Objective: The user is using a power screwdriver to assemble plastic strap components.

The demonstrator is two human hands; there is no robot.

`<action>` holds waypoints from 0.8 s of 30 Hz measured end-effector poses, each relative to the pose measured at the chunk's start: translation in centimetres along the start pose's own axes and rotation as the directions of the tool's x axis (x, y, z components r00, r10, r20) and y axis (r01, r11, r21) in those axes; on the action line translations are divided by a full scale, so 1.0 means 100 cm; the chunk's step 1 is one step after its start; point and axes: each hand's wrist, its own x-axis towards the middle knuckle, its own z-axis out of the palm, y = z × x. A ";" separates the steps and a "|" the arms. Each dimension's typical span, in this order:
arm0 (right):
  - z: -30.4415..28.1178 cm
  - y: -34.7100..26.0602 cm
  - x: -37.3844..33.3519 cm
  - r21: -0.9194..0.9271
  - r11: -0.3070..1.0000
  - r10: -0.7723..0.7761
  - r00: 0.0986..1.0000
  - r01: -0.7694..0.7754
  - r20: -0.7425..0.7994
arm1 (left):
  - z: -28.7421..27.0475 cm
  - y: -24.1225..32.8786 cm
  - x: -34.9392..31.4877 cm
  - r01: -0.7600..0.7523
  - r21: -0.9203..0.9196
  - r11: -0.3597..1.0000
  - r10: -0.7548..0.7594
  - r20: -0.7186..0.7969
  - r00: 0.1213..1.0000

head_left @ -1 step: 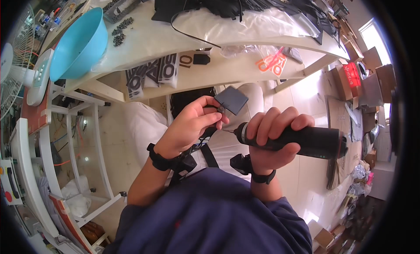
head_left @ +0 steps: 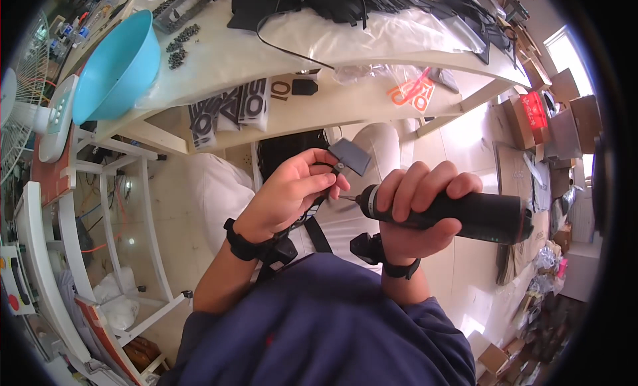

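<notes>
My left hand (head_left: 300,185) is closed in a pinch on a dark grey, flat, four-sided piece (head_left: 350,156), holding it by a small black tab with a round spot like a screw or stud. My right hand (head_left: 420,206) wraps round a thick black cordless screwdriver (head_left: 475,218). Its thin bit (head_left: 348,198) points left, with the tip beside my left fingertips. The fingers partly hide the tip, so I cannot tell whether it touches anything. Both hands are above my lap, in front of the table.
A white table (head_left: 219,70) crosses ahead with black straps (head_left: 319,7), clear plastic film, small black parts (head_left: 178,48) and a turquoise basin (head_left: 119,70). Printed bags (head_left: 252,103) lie on its lower shelf. A fan (head_left: 23,113) stands left; cardboard boxes (head_left: 565,127) stand right.
The flat grey piece has turned a little and dropped slightly in my left fingers, showing the round spot more plainly. The screwdriver has shifted slightly to the right.
</notes>
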 end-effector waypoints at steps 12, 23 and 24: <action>0.002 0.007 0.005 0.039 0.999 -0.042 0.990 0.037 0.136 | -0.008 -0.025 -0.029 0.021 -0.167 0.986 -0.023 -0.012 1.000; 0.020 0.009 0.004 -0.005 1.000 -0.015 0.982 0.016 0.187 | 0.023 -0.009 -0.049 -0.073 0.303 0.950 0.143 -0.213 0.967; 0.022 0.009 0.002 0.010 0.999 -0.035 0.984 0.034 0.174 | 0.024 -0.009 -0.051 -0.075 0.323 0.943 0.150 -0.211 0.966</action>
